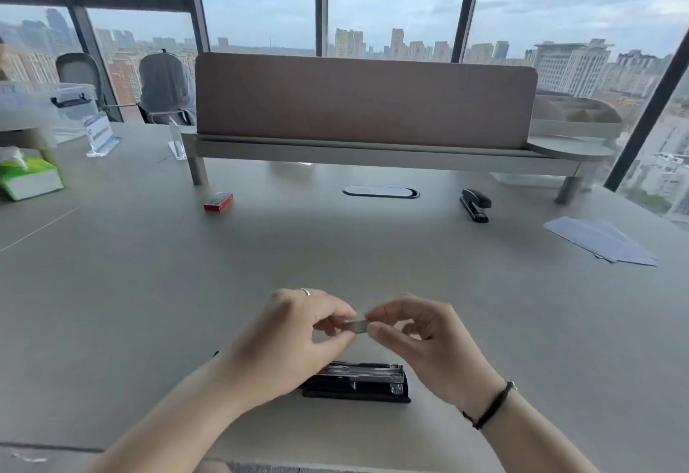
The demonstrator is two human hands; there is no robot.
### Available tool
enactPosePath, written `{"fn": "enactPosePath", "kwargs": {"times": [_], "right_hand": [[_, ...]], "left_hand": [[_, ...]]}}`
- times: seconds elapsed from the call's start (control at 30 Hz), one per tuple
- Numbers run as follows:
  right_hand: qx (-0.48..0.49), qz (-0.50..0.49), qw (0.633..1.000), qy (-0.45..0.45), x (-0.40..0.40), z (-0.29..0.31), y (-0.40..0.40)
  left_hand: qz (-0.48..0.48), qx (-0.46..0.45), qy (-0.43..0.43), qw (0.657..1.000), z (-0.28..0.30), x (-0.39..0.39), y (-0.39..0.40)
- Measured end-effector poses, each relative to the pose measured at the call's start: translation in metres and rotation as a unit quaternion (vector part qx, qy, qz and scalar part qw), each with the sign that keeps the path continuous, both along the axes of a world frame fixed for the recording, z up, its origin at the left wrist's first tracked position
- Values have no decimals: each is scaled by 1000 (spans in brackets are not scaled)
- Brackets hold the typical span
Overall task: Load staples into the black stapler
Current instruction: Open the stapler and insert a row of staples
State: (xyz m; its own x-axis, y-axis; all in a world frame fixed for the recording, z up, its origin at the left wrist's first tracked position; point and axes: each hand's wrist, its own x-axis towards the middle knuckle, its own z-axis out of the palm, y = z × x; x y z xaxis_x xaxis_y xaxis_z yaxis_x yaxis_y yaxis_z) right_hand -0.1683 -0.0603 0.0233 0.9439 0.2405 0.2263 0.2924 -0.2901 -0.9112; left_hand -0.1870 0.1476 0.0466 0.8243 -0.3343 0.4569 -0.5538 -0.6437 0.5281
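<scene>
— While both hands, left hand and right hand, pinch the staple strip, can it break?
— Yes, if bent; pieces would miss the open black stapler near the desk's front edge.

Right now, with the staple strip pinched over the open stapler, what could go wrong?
1. Both hands, left and right, pinch the short staple strip by its ends; it may snap or drop.
2. The open stapler lies partly under the left wrist, which could knock it.
3. A second stapler sits far off; don't confuse them.
</scene>
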Motion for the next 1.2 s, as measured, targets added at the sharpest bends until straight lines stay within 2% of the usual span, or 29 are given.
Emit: {"fn": "enactPosePath", "kwargs": {"times": [0.23,0.43,0.9,1.2], "right_hand": [[-93,-4,995,-31,-20,-15,-10],[-94,3,995,-22,-25,-18,-3],[-122,-14,992,-33,-27,-23,-6],[-166,-25,986,1,-27,-26,-16]], "left_hand": [[-5,27,61,998,-9,-14,-2],[-20,58,76,995,-13,-15,2],[-61,27,51,996,-29,-12,7],[-60,82,89,991,-28,-15,9]]}}
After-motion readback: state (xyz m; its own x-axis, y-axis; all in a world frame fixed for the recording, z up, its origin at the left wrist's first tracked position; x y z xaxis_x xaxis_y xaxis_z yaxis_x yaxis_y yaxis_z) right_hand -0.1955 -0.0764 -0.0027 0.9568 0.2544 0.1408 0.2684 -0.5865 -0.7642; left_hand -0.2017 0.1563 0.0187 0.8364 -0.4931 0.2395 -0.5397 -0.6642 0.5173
